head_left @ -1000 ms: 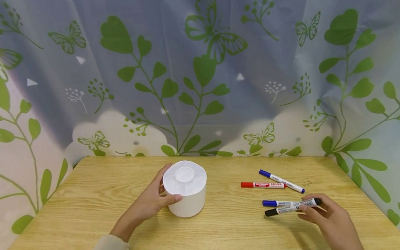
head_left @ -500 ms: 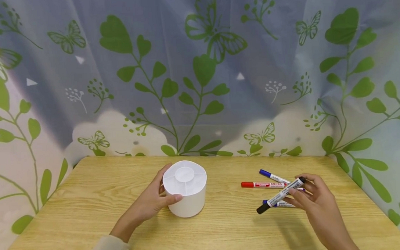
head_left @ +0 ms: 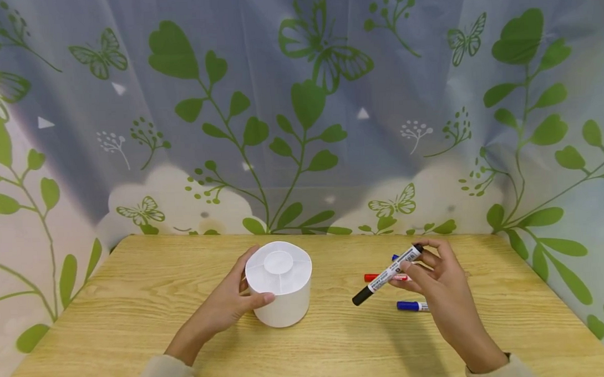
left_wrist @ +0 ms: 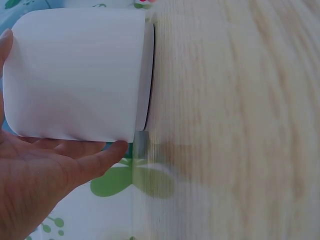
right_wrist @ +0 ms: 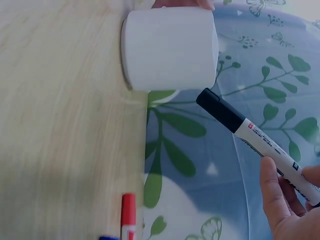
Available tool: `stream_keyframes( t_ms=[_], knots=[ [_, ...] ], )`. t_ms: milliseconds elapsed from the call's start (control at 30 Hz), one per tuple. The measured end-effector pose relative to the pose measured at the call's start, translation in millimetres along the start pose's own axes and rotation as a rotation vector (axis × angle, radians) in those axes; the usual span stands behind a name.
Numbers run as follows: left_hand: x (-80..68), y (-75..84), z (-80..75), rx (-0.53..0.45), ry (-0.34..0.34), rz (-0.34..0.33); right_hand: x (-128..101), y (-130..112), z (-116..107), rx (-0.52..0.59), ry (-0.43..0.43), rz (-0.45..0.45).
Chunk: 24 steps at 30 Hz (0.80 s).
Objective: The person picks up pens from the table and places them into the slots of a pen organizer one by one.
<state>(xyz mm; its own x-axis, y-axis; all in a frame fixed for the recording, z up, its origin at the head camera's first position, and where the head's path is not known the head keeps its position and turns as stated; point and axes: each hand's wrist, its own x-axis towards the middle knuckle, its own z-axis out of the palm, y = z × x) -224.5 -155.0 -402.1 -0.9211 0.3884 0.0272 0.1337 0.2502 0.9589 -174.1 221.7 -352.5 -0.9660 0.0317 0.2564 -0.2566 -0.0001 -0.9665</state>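
A white round pen holder point(head_left: 279, 283) with divided compartments stands on the wooden table point(head_left: 136, 305). My left hand point(head_left: 226, 305) grips its left side, thumb across the front; the left wrist view shows the holder point(left_wrist: 75, 75) against my palm point(left_wrist: 35, 180). My right hand point(head_left: 435, 278) holds a black-capped marker point(head_left: 387, 274) above the table, cap end pointing down-left toward the holder. In the right wrist view the marker point(right_wrist: 250, 132) sits in my fingers point(right_wrist: 275, 195), with the holder point(right_wrist: 170, 47) beyond it.
A red marker point(head_left: 372, 277) and a blue marker point(head_left: 411, 305) lie on the table right of the holder; another blue one point(head_left: 395, 257) peeks out behind my right hand. A leaf-and-butterfly curtain point(head_left: 299, 111) backs the table.
My right hand lifted the black marker off the table and carried it up and left toward the holder, tilting it cap-down. The left hand and holder stayed still.
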Motion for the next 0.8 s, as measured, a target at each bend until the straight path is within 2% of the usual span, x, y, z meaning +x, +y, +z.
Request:
stream_keyframes(
  t_ms=[367, 800],
  knots=[
    [-0.4, 2.1, -0.8, -0.003, -0.002, -0.004, 20, -22, 31, 0.019, -0.037, -0.002],
    [1.2, -3.1, 0.7, 0.009, 0.009, -0.010, 38, -26, 61, 0.095, -0.024, 0.011]
  ],
)
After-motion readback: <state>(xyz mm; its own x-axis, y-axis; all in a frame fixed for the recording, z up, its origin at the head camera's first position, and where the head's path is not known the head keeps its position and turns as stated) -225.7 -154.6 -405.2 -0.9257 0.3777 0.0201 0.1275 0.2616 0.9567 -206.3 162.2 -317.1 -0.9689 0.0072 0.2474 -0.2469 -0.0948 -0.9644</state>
